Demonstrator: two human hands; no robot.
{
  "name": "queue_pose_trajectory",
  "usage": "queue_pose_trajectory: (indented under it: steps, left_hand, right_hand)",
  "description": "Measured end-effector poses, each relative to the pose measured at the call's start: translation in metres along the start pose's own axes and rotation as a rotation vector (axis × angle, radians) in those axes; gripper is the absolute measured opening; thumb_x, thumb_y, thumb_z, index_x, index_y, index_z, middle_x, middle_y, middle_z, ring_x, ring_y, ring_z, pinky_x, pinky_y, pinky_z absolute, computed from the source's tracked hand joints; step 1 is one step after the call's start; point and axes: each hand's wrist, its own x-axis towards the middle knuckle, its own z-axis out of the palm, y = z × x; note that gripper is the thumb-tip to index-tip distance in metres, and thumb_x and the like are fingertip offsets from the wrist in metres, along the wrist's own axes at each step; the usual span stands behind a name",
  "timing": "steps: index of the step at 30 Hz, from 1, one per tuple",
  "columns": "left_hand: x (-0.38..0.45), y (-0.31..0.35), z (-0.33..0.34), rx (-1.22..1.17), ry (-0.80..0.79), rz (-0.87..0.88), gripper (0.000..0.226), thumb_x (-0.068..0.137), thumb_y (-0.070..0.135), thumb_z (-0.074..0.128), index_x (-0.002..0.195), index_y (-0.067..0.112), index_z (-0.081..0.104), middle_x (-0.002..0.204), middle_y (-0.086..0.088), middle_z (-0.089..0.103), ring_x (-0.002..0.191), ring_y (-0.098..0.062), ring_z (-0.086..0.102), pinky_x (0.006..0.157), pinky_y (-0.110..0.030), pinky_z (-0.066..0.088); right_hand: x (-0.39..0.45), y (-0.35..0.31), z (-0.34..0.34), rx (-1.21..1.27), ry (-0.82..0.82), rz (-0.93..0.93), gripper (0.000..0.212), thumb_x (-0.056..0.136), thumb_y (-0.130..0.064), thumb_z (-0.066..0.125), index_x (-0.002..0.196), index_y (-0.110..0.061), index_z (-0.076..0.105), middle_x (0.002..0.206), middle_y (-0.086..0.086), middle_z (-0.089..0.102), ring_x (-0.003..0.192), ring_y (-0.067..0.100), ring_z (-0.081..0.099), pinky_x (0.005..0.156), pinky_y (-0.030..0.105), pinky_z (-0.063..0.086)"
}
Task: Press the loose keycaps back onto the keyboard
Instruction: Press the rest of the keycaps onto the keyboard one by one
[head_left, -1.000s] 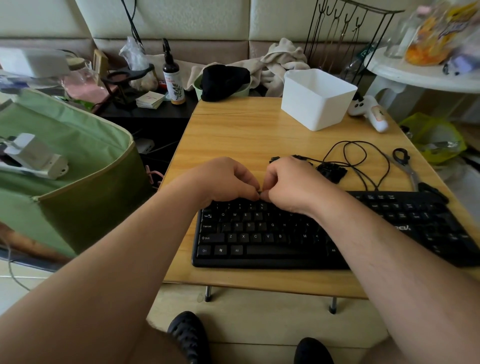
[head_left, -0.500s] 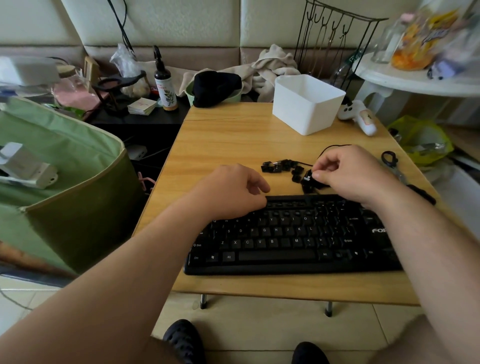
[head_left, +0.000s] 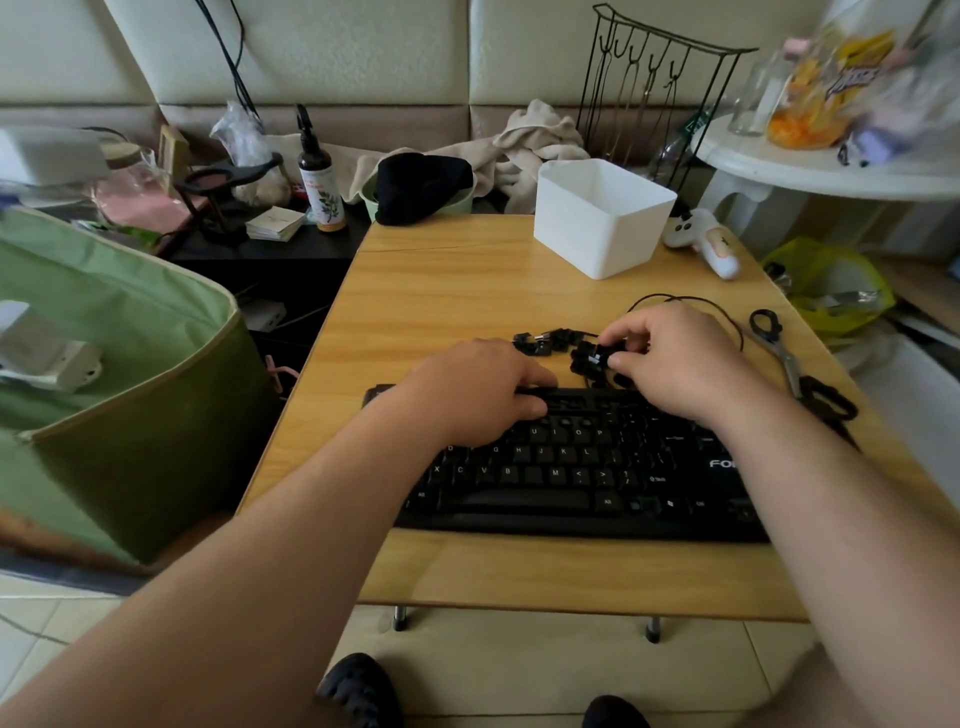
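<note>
On the wooden table (head_left: 447, 291), we are pinching a keycap (head_left: 597, 356) from the pile at twelve o'clock with our right hand (head_left: 670, 358); our left hand (head_left: 467, 395), loosely curled and empty, is resting on the keyboard (head_left: 571, 467). Next: finding its socket.

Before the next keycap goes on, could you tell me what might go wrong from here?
The right hand pinches a keycap amid the loose keycaps and could scatter them. The left hand hides the keyboard's upper rows, so the cap may be seated wrongly. The cable by the right hand could snag.
</note>
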Motion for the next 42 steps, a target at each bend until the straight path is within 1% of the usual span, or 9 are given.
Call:
queue_pose_trajectory:
  steps: [4, 7, 11, 17, 23, 30, 35, 39, 42]
  left_hand:
    - [0.001, -0.008, -0.002, -0.080, -0.004, -0.010, 0.037, 0.100, 0.049, 0.062, 0.137, 0.044, 0.064, 0.130, 0.007, 0.066, 0.120, -0.016, 0.059, 0.102, -0.037, 0.048]
    - [0.001, -0.017, -0.007, -0.185, 0.104, -0.088, 0.030, 0.101, 0.051, 0.058, 0.125, 0.038, 0.072, 0.115, 0.007, 0.072, 0.105, -0.015, 0.064, 0.094, -0.035, 0.052]
    - [0.010, -0.034, -0.009, -0.216, 0.236, -0.175, 0.029, 0.103, 0.038, 0.059, 0.129, 0.034, 0.070, 0.120, 0.009, 0.069, 0.108, -0.010, 0.058, 0.092, -0.027, 0.043]
    - [0.045, -0.029, -0.006, -0.154, 0.192, -0.185, 0.054, 0.102, 0.023, 0.056, 0.154, 0.036, 0.046, 0.152, -0.006, 0.052, 0.139, -0.028, 0.048, 0.111, -0.041, 0.043]
    - [0.059, -0.017, -0.002, -0.008, 0.185, -0.115, 0.037, 0.099, 0.010, 0.053, 0.123, 0.028, 0.074, 0.119, -0.003, 0.068, 0.109, -0.024, 0.063, 0.088, -0.037, 0.055]
    - [0.045, -0.030, -0.005, -0.188, 0.204, -0.139, 0.027, 0.092, 0.030, 0.077, 0.118, 0.025, 0.074, 0.113, 0.007, 0.071, 0.102, -0.012, 0.063, 0.086, -0.026, 0.047]
    - [0.029, -0.032, -0.007, -0.255, 0.279, -0.152, 0.010, 0.091, 0.035, 0.077, 0.101, 0.033, 0.074, 0.102, 0.013, 0.068, 0.097, -0.009, 0.063, 0.076, -0.023, 0.045]
    - [0.015, -0.036, -0.006, -0.230, 0.257, -0.167, 0.027, 0.097, 0.013, 0.067, 0.118, 0.031, 0.071, 0.115, 0.011, 0.071, 0.103, -0.009, 0.065, 0.086, -0.024, 0.053]
    - [0.009, -0.038, -0.009, -0.260, 0.235, -0.174, 0.037, 0.098, 0.010, 0.065, 0.128, 0.030, 0.068, 0.119, 0.011, 0.070, 0.101, -0.007, 0.063, 0.080, -0.021, 0.050]
  right_hand:
    - [0.006, -0.018, 0.020, 0.007, 0.065, -0.069, 0.028, 0.093, -0.033, 0.074, 0.121, -0.034, 0.074, 0.119, -0.004, 0.067, 0.113, 0.021, 0.059, 0.093, 0.031, 0.046]
    - [0.013, -0.035, 0.037, -0.051, 0.002, -0.103, 0.040, 0.098, -0.034, 0.065, 0.138, -0.036, 0.063, 0.141, 0.000, 0.057, 0.131, 0.032, 0.045, 0.107, 0.045, 0.043]
    - [0.024, -0.049, 0.045, -0.248, -0.078, -0.063, 0.038, 0.103, -0.023, 0.053, 0.136, -0.042, 0.059, 0.140, -0.003, 0.049, 0.128, 0.033, 0.036, 0.085, 0.044, 0.041]
    - [0.038, -0.050, 0.044, -0.292, -0.089, -0.097, 0.032, 0.100, -0.017, 0.058, 0.120, -0.038, 0.071, 0.111, -0.003, 0.049, 0.118, 0.031, 0.045, 0.089, 0.044, 0.047]
    - [0.040, -0.036, 0.045, -0.289, -0.075, -0.149, 0.023, 0.097, -0.023, 0.062, 0.113, -0.034, 0.075, 0.111, 0.000, 0.052, 0.113, 0.033, 0.046, 0.092, 0.048, 0.051]
    - [0.027, -0.032, 0.045, -0.085, -0.035, -0.178, 0.031, 0.094, -0.025, 0.072, 0.121, -0.039, 0.072, 0.115, -0.007, 0.060, 0.116, 0.027, 0.053, 0.101, 0.047, 0.049]
    - [0.005, -0.039, 0.037, 0.093, 0.048, -0.168, 0.030, 0.096, -0.020, 0.071, 0.119, -0.039, 0.073, 0.114, -0.010, 0.061, 0.111, 0.016, 0.053, 0.095, 0.030, 0.043]
    - [-0.010, -0.052, 0.025, 0.165, 0.038, -0.139, 0.032, 0.097, -0.013, 0.069, 0.119, -0.035, 0.074, 0.114, -0.010, 0.062, 0.103, 0.011, 0.057, 0.088, 0.024, 0.041]
    - [-0.010, -0.056, 0.017, 0.076, -0.007, -0.072, 0.031, 0.099, -0.012, 0.066, 0.120, -0.034, 0.074, 0.110, -0.010, 0.066, 0.101, 0.013, 0.059, 0.084, 0.024, 0.040]
